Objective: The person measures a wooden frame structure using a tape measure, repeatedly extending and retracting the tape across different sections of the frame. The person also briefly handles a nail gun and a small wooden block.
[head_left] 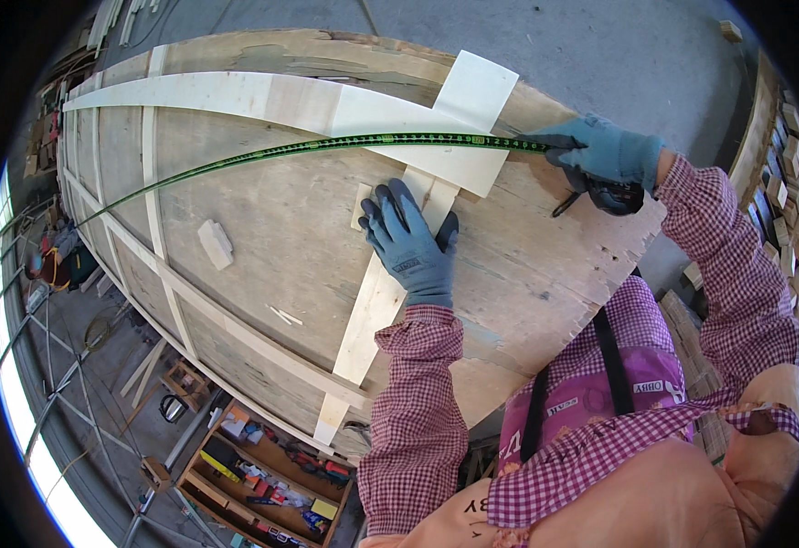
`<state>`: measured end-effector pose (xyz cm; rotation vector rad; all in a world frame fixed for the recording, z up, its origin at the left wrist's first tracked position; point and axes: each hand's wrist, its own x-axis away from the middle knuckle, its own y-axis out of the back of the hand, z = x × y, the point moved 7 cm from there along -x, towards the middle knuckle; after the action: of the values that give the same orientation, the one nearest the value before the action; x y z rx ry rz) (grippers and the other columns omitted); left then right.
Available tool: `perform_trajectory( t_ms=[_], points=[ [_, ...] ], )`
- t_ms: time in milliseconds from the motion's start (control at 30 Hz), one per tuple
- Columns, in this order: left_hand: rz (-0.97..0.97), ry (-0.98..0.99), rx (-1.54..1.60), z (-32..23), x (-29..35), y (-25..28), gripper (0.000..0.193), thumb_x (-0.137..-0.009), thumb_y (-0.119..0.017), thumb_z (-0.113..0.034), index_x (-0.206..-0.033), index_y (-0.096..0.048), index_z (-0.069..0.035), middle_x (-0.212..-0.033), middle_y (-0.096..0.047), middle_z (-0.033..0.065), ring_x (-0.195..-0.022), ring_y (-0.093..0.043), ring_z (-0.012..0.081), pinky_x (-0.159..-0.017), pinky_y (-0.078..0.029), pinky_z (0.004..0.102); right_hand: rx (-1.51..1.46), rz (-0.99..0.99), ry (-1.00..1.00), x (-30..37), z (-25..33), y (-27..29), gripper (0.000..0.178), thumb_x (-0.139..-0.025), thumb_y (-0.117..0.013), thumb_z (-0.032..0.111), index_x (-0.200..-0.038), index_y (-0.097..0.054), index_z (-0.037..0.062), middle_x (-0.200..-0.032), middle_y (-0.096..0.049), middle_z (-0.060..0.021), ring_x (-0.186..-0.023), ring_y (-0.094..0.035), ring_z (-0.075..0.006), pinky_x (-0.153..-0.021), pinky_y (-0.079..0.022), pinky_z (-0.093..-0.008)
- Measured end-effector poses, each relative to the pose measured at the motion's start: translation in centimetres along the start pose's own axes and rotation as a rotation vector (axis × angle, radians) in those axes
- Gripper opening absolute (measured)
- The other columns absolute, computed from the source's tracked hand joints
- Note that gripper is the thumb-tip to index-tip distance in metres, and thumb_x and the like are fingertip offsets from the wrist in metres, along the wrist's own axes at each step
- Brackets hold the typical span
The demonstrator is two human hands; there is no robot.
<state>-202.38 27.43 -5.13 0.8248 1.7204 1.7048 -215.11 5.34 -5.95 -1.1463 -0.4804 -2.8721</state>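
Note:
My right hand point(611, 151), in a blue-grey work glove, grips a tape measure point(615, 197) with a dark case. Its green and black blade point(372, 141) runs out leftward in a long bow across the wooden panel point(271, 173). Under the blade lies a long pale board point(299, 96), with a short board point(480, 89) meeting it near its right end. My left hand point(410, 242), gloved alike, lies flat with its thumb apart on a crosswise wooden strip point(372, 310). Beside its fingertips is a small wood block point(360, 205).
A loose pale block point(215, 244) and thin slivers point(285, 315) lie on the panel, which is framed with wooden strips. On the floor at lower left stands a wooden box point(267, 475) of tools. Stacked timber pieces point(788, 196) line the right side.

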Motion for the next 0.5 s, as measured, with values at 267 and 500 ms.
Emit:
perform_trajectory(
  t_ms=[267,500],
  points=[
    [-0.006,0.026,-0.014,0.2,0.2,-0.1,0.09,-0.078,-0.063,-0.049,-0.143,-0.022,-0.003,-0.143,-0.029,0.0193,-0.134,-0.024,0.042,-0.108,-0.021,0.0536,0.077,-0.018,0.059,-0.5,-0.3,-0.1,0.039,-0.09,-0.052,0.02,-0.128,-0.053,0.0122,-0.095,-0.063,-0.0127,-0.075,-0.061,-0.0188,-0.073,-0.053,-0.0335],
    [-0.051,0.061,-0.006,-0.1,0.0,-0.3,0.089,-0.078,-0.061,-0.053,-0.143,-0.024,-0.005,-0.142,-0.031,0.0187,-0.133,-0.024,0.0411,-0.107,-0.021,0.0551,-0.069,0.02,-0.03,-0.6,-1.4,-0.5,0.038,-0.091,-0.052,0.019,-0.126,-0.053,0.006,-0.09,-0.063,-0.0131,-0.071,-0.06,-0.0176,-0.069,-0.054,-0.0307]
  ],
)
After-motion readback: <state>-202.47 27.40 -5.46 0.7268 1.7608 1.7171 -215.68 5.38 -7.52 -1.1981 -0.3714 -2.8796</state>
